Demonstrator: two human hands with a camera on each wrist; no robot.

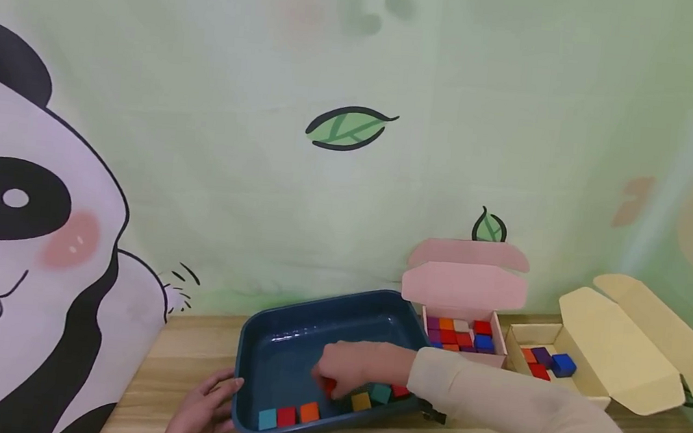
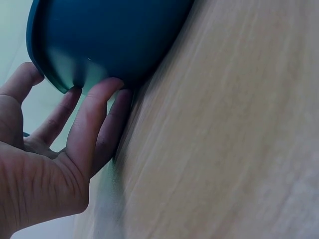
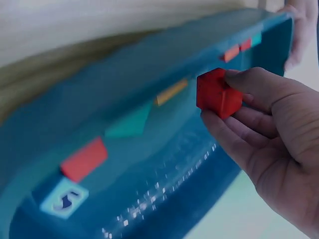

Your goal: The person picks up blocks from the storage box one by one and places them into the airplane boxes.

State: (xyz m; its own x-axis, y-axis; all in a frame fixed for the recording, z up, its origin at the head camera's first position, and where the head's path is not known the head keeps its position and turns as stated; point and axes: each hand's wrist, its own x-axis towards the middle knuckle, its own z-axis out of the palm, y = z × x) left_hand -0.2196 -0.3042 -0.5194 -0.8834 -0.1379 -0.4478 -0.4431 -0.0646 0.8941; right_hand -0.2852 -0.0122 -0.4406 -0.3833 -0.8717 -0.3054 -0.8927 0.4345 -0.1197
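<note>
The right hand [image 1: 348, 368] pinches a red cube [image 3: 219, 94] between thumb and fingers inside a dark blue tray [image 1: 284, 366]; even-sided, the cube has no long axis to speak of. The relation that seems to matter is a gap in the row of cubes along the near wall, just on the near side of those fingers, bordered by an orange cube [image 1: 309, 413] to their left and a yellow cube [image 1: 361, 402] to their right. Farther left stand a second red cube [image 1: 286, 417] and a light blue cube [image 1: 267, 419]; farther right, a teal cube [image 1: 380, 393], a third red cube [image 3: 84, 159] and a pale blue block [image 3: 65, 198] bearing a dark mark. At the tray's left end, the left hand [image 1: 203, 403], fingers spread, touches the outer wall. To the fingers' right, a cream sleeve [image 1: 479, 393] crosses the tray's edge; beyond it on the desk [image 1: 199, 341], a pink box [image 1: 497, 360] and a cream box [image 1: 590, 396] stand open, holding more cubes
</note>
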